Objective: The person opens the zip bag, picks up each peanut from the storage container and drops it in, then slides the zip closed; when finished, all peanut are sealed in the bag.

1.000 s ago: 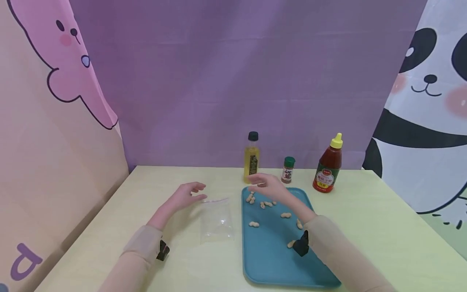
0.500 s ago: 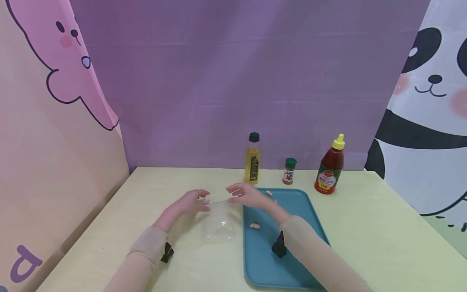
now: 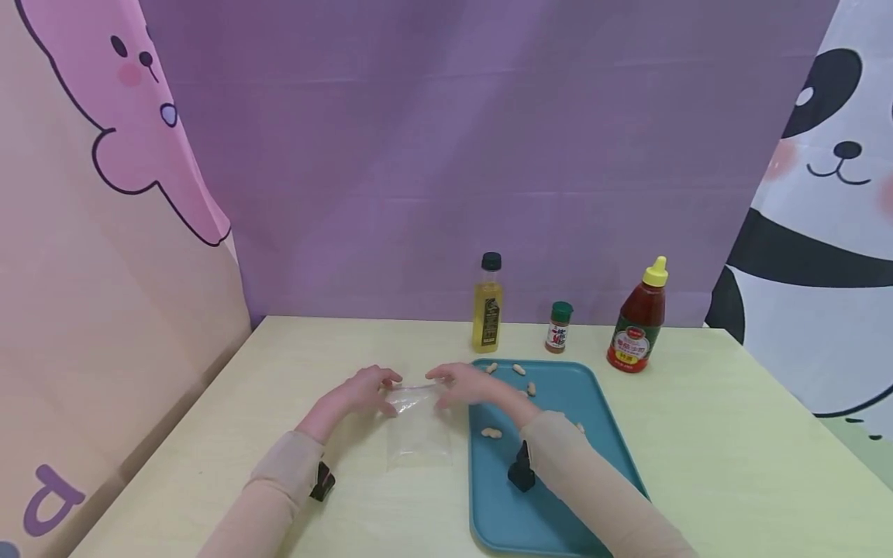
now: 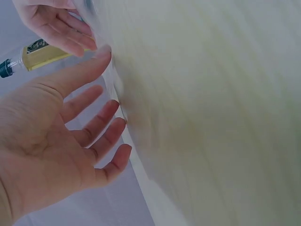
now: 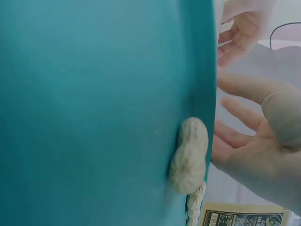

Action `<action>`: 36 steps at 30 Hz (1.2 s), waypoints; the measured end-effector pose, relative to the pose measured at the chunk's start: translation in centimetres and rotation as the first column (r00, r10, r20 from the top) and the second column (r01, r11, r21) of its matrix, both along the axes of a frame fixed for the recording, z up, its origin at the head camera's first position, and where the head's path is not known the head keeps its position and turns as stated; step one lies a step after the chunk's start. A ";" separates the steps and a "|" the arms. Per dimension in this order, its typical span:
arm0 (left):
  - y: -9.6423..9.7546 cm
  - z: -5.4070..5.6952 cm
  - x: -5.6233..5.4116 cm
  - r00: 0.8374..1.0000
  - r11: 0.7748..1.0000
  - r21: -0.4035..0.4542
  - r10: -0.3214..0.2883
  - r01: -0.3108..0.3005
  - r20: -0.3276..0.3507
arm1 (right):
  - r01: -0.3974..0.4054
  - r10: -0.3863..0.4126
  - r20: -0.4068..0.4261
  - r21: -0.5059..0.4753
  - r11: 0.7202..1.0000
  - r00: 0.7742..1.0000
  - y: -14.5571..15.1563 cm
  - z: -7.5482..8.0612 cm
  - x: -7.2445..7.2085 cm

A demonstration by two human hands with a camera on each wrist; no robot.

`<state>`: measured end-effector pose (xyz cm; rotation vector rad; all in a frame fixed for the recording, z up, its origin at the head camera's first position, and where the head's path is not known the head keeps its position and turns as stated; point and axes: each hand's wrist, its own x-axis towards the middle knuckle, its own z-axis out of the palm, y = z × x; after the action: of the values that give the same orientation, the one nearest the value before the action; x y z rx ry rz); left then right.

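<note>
A clear zip bag (image 3: 418, 434) lies flat on the table, its top edge between my two hands. At its upper left corner is my left hand (image 3: 366, 389), thumb and fingers spread apart. In the left wrist view the left thumb (image 4: 89, 68) reaches the bag's edge; whether it touches the plastic I cannot tell. By the upper right corner my right hand (image 3: 460, 384) reaches in from over the tray, fingers loosely bent and apart from the thumb. Neither hand grips anything. Peanuts in their shells (image 3: 491, 433) lie scattered on the blue tray (image 3: 537, 511), some hidden by the right arm.
Along the back of the table stand an oil bottle (image 3: 487, 310), a small green-capped spice jar (image 3: 559, 328) and a ketchup bottle (image 3: 636, 322). The tray's raised rim runs just right of the bag. A purple cloth (image 3: 391, 155) hangs behind the table.
My right hand has moved left from above the tray to the bag's upper right corner. The left hand has shifted slightly right and down to the left corner. The bag's top edge looks disturbed.
</note>
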<state>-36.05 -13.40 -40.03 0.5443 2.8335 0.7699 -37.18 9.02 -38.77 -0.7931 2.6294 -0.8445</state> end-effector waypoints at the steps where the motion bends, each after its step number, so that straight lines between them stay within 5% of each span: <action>1: 0.1 0.0 0.1 1.000 1.000 -0.001 0.002 -0.002 0.001 | 0.019 -0.019 -0.002 0.008 1.000 1.000 0.0 0.0 0.0; 10: 0.4 0.1 0.5 0.999 1.000 0.026 0.001 -0.002 0.034 | 0.089 -0.089 -0.033 0.009 0.996 0.995 0.4 -0.3 -0.1; 21: 0.8 0.3 0.4 0.990 0.982 0.191 0.034 -0.007 -0.139 | 0.050 -0.060 -0.070 -0.133 0.990 0.996 1.3 0.0 1.3; 30: 1.4 1.0 0.3 0.946 0.965 0.254 0.018 0.069 -0.325 | 0.080 -0.092 -0.024 -0.307 0.948 0.995 1.7 0.8 2.3; 36: 2.2 1.6 0.8 0.925 0.941 0.339 0.123 0.006 -0.359 | 0.086 -0.093 -0.009 -0.298 0.951 0.996 1.9 1.2 2.6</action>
<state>-35.21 -11.22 -38.48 0.7255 3.0893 1.3054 -34.55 10.91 -37.58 -0.7604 2.6090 -1.2868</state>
